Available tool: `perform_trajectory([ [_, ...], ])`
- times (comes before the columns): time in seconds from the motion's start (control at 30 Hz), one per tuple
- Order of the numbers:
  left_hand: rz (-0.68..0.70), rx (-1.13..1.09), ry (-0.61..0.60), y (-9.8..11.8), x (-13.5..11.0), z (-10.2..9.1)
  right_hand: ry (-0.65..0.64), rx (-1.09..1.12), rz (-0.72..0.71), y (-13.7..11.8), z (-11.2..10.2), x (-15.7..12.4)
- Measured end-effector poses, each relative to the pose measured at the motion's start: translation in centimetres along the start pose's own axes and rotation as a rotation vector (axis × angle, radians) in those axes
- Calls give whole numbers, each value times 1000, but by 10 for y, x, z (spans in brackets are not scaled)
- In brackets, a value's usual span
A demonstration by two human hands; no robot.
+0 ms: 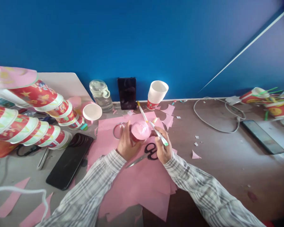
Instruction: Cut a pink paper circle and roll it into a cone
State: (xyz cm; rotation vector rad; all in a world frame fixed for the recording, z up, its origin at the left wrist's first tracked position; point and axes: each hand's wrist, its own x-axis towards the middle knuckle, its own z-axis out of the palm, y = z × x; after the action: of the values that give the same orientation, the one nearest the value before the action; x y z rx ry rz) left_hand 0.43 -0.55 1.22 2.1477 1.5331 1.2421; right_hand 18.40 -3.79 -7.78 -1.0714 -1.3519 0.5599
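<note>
So far, one cup in the stacks (33, 123) at left wears a pink cap (14, 77). Left hand (126, 143) is curled round a pink-capped cup (139, 130) over the pink sheet (137, 183); right hand (163, 150) pinches a pen (159, 134), tip at that cap, with scissors (149, 152) just beneath. The plain cups (157, 93) behind look undone.

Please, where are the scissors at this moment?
In the head view, the scissors lie near the middle, on the pink paper, between the left hand holding the pink cup and the right hand holding the pen.
</note>
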Motion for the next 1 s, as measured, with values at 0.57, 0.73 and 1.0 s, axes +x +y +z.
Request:
perform_trajectory([
  [0.57, 70, 18, 3, -8, -5, 4, 43, 25, 2, -1, -2, -4],
  [0.73, 87, 49, 3, -8, -4, 3, 39, -3, -19, 6, -4, -9],
  [1.0, 104, 42, 38, -9, -5, 4, 102, -163, -140, 26, -5, -10],
])
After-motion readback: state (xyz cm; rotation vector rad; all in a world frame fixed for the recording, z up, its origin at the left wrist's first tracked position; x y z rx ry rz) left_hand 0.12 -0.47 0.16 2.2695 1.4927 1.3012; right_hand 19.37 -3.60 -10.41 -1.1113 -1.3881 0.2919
